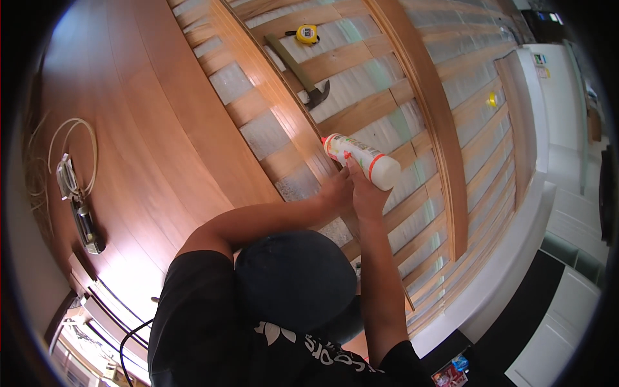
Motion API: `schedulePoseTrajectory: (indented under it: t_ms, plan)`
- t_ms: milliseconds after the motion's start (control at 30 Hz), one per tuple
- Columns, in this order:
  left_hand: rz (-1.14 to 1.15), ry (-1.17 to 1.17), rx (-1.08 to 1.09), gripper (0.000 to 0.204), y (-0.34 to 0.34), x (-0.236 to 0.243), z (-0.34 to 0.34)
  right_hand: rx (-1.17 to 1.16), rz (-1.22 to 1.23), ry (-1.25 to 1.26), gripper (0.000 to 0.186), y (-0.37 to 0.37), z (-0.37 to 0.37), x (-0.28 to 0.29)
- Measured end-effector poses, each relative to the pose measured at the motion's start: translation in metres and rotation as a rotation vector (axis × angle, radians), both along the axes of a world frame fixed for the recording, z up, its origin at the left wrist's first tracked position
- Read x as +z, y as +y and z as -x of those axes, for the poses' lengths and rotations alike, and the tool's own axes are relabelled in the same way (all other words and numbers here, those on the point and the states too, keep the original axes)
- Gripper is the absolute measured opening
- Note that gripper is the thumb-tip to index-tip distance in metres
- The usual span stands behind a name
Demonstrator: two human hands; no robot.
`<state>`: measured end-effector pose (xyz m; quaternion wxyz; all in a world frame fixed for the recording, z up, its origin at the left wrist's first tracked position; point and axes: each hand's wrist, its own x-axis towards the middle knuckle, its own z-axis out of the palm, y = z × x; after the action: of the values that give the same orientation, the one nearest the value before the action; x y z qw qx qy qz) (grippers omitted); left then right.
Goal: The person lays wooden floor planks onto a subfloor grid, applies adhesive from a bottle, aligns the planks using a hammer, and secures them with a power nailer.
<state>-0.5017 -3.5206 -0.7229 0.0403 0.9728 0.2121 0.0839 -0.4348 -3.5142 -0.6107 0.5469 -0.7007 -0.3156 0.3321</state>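
Observation:
My right hand (369, 191) is wrapped round a white glue bottle (367, 158) with red bands. The bottle is tilted, its red nozzle end toward the long edge of a loose floorboard (277, 97). Beside that hand, my left hand (337, 193) is closed at the same board's edge; some of its fingers are hidden. Beyond the bottle, a claw hammer (314, 97) lies across the pale wooden slats. A yellow tape measure (307, 34) rests near its handle end.
Finished brown flooring (138, 122) spreads to the left, with a nail gun (84, 222) and its pale hose (97, 145) on it. Another long board (425, 97) lies over the slats to the right. A small yellow object (492, 99) sits farther right, near a white wall.

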Motion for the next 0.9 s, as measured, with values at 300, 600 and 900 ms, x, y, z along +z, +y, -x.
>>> schedulePoseTrajectory:
  t_ms: [300,600,900]
  plan:
    - [0.069,0.004,-0.183,0.042,-0.064,0.001,-0.004,-0.057,0.07,0.031,0.037,-0.08,-0.019,0.019]
    - [-0.01,0.067,-0.286,0.032,-0.069,0.025,-0.024,-0.194,0.148,0.278,0.031,-0.079,-0.05,0.029]
    - [0.21,-0.088,0.016,0.022,0.035,0.036,0.039,-0.355,-0.404,1.134,0.039,-0.172,-0.078,-0.001]
